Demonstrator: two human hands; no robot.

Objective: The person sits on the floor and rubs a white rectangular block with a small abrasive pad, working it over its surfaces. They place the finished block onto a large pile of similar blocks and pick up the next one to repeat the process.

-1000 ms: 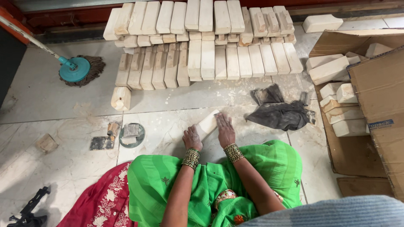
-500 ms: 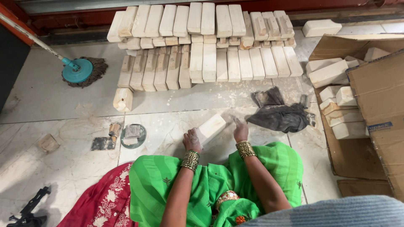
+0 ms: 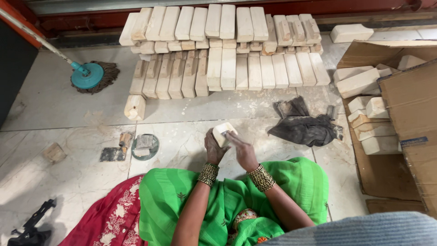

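A pale wooden block (image 3: pixel 224 133) is raised on end above the floor, just in front of my knees. My left hand (image 3: pixel 213 149) grips it from the left and below. Against its right side rests my right hand (image 3: pixel 244 154), fingers curled on the block. Both wrists wear gold bangles. Green cloth (image 3: pixel 291 182) covers my lap below the hands.
Rows of similar wooden blocks (image 3: pixel 227 50) are stacked at the back. A dark rag (image 3: pixel 304 126) lies to the right, cardboard boxes (image 3: pixel 405 109) with more blocks beyond it. A teal mop (image 3: pixel 87 75), a round disc (image 3: pixel 145 146), scrap pieces and a black tool (image 3: pixel 32 225) lie left.
The block lay flat on the floor under both hands. It has been lifted and tipped upright, end toward me, with both hands now around it.
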